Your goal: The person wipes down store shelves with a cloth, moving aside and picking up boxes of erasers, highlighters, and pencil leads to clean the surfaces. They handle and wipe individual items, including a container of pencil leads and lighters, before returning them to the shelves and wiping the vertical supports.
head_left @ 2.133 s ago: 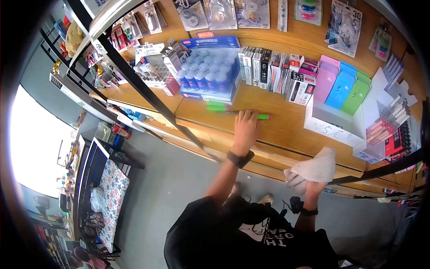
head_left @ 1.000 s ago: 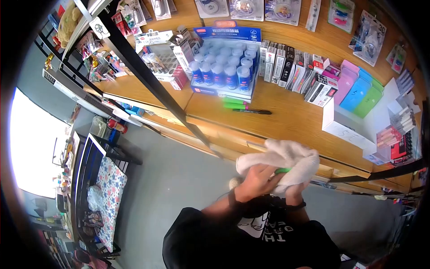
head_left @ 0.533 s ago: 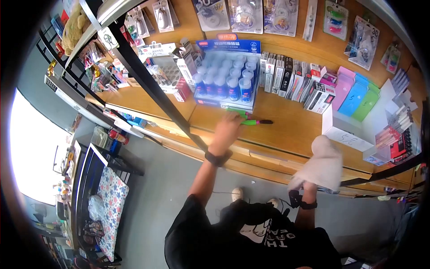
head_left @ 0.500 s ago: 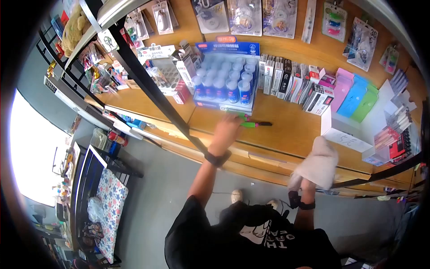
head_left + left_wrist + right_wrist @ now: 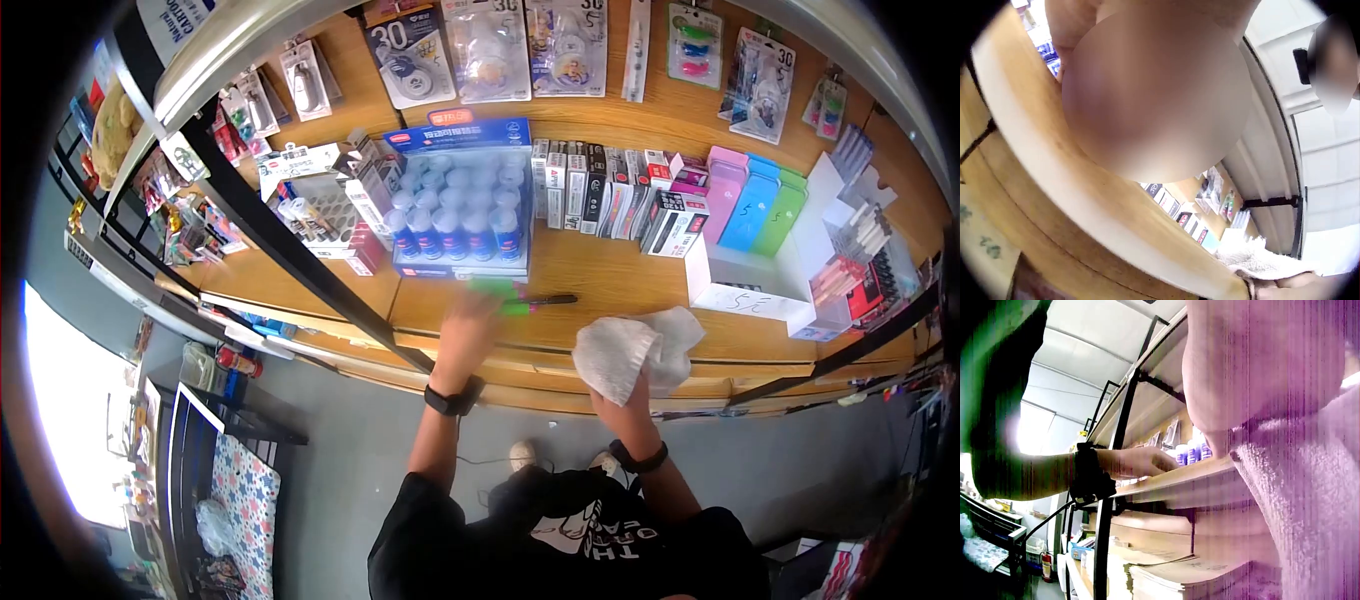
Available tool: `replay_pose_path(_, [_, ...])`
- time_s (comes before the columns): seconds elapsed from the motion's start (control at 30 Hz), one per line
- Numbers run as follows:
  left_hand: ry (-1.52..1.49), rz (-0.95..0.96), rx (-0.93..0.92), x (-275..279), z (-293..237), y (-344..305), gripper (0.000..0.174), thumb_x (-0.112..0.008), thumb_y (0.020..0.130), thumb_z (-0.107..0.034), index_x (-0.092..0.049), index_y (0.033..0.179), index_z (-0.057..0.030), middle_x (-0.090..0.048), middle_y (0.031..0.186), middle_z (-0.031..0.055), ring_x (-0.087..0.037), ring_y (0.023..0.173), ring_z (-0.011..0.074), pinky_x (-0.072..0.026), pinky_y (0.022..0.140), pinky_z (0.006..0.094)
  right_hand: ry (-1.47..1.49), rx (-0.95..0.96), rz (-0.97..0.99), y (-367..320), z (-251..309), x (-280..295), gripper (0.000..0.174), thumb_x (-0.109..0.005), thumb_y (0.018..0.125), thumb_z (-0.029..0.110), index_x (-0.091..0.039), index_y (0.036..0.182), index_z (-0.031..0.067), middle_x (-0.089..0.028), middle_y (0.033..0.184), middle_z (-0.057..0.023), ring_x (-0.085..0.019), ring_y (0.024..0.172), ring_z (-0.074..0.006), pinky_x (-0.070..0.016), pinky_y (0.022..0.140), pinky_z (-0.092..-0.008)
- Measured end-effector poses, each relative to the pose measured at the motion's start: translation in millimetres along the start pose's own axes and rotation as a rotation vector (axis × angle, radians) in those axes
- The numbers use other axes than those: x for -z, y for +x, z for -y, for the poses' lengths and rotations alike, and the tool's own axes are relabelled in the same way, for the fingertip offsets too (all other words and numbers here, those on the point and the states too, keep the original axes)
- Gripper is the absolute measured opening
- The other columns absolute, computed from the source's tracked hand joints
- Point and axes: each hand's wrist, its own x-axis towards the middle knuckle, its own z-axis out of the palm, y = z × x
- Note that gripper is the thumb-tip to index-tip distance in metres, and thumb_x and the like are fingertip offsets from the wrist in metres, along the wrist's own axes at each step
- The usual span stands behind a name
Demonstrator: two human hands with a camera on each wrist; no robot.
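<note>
At the shelf's front, my left hand pinches a blurred green marker. Just right of it, another green marker and a black pen lie on the wood. Over the shelf edge, my right hand grips a pale cloth bunched over its fingers. A large blurred part of my left hand fills the left wrist view, hiding its fingertips; the cloth is low right. In the right wrist view, my right hand is beside the cloth, with my left hand across the shelf.
Behind the markers stands a display box of blue bottles. Small upright boxes and a white box with coloured cards stand to the right. A black post crosses left of my left hand. Blister packs hang behind.
My right hand has brought the cloth leftward and up over the shelf edge. My left hand remains by the green markers, and the head view has shifted.
</note>
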Motion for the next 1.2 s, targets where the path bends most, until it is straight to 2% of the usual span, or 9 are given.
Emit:
replay_pose_path(0.23, [0.125, -0.06, -0.066, -14, 9, -18, 0.031, -0.067, 0.077, -0.003, -0.069, 0.108, -0.0065, -0.063, 0.108, 0.0095, -0.056, 0.098, 0.0312, -0.0444, 0.083, 0.0411, 0.143, -0.026, -0.023, 18, 17, 0, 0.043, -0.067, 0.08, 0.011, -0.063, 0.123, 0.0107, -0.06, 0.128, -0.0156, -0.053, 0.121, -0.0397, -0.0362, 0.107, -0.0545])
replay_pose_path(0.4, [-0.203, -0.115, -0.253, -14, -46, -27, 0.026, -0.065, 0.073, 0.003, -0.066, 0.098, -0.0052, -0.063, 0.101, 0.0111, -0.057, 0.091, 0.0304, -0.0448, 0.076, 0.0407, 0.196, -0.111, -0.096, 6, 4, 22, 0.038, -0.065, 0.081, 0.012, -0.065, 0.12, 0.011, -0.062, 0.125, -0.014, -0.054, 0.121, -0.0395, -0.0369, 0.106, -0.0526])
replay_pose_path(0.47, [-0.167, 0.024, -0.25, -40, -51, -55, 0.026, -0.065, 0.074, 0.003, -0.065, 0.099, -0.0045, -0.063, 0.095, 0.0124, -0.059, 0.087, 0.0327, -0.0468, 0.076, 0.0417, 0.264, -0.159, -0.135, 6, -5, 41, 0.036, -0.064, 0.082, 0.012, -0.067, 0.118, 0.0119, -0.063, 0.124, -0.0131, -0.053, 0.121, -0.0388, -0.0367, 0.106, -0.0522])
replay_pose_path(0.53, [-0.559, 0.238, -0.125, -36, -75, -60, 0.026, -0.064, 0.081, 0.0, -0.064, 0.106, -0.0044, -0.063, 0.094, 0.0143, -0.062, 0.092, 0.0347, -0.0501, 0.081, 0.0447, 0.121, -0.159, -0.112, -1, -16, 52, 0.035, -0.064, 0.083, 0.013, -0.067, 0.117, 0.0127, -0.064, 0.123, -0.0125, -0.053, 0.121, -0.0384, -0.0362, 0.107, -0.052])
replay_pose_path(0.7, [-0.796, 0.871, -0.196, -67, -82, -96, 0.031, -0.061, 0.082, 0.0, -0.064, 0.113, -0.003, -0.068, 0.102, 0.0146, -0.064, 0.099, 0.0333, -0.0494, 0.091, 0.0396, 0.045, -0.291, -0.096, -17, -13, 46, 0.036, -0.069, 0.081, 0.013, -0.067, 0.117, 0.0138, -0.062, 0.123, -0.0115, -0.052, 0.121, -0.0368, -0.0354, 0.108, -0.0491])
replay_pose_path(0.77, [-0.791, 0.815, -0.246, -75, -79, -108, 0.033, -0.057, 0.085, -0.001, -0.06, 0.118, -0.0031, -0.066, 0.107, 0.018, -0.062, 0.102, 0.0362, -0.0486, 0.091, 0.0424, 0.01, -0.251, -0.165, -1, 2, 41, 0.04, -0.072, 0.08, 0.013, -0.065, 0.119, 0.0119, -0.061, 0.124, -0.0116, -0.051, 0.122, -0.0353, -0.0359, 0.108, -0.0473])
replay_pose_path(0.9, [-0.787, 0.686, -0.235, -96, -61, -120, 0.038, -0.054, 0.083, 0.0, -0.057, 0.121, 0.0006, -0.064, 0.111, 0.0223, -0.06, 0.106, 0.0389, -0.0478, 0.091, 0.0442, 0.397, -0.356, -0.222, 6, 17, 3, 0.047, -0.074, 0.081, 0.016, -0.06, 0.125, 0.0081, -0.058, 0.126, -0.012, -0.048, 0.126, -0.0316, -0.0294, 0.112, -0.0473])
replay_pose_path(1.03, [-0.349, 0.938, 0.006, -110, -40, -120, 0.044, -0.056, 0.079, 0.002, -0.054, 0.123, 0.0034, -0.059, 0.118, 0.0282, -0.055, 0.114, 0.0429, -0.045, 0.097, 0.0471, 0.212, -0.156, -0.087, 11, 34, -11, 0.049, -0.07, 0.085, 0.023, -0.056, 0.13, 0.0098, -0.055, 0.132, -0.011, -0.045, 0.13, -0.0303, -0.0252, 0.115, -0.0492])
replay_pose_path(1.2, [-0.469, 0.315, -0.184, -92, -63, -101, 0.04, -0.058, 0.082, 0.0, -0.053, 0.121, 0.0039, -0.055, 0.118, 0.0292, -0.051, 0.112, 0.0486, -0.042, 0.096, 0.0532, 0.306, -0.168, -0.059, -8, 15, 4, 0.049, -0.067, 0.086, 0.027, -0.057, 0.133, 0.0138, -0.054, 0.138, -0.0092, -0.044, 0.133, -0.0287, -0.0247, 0.115, -0.0512])
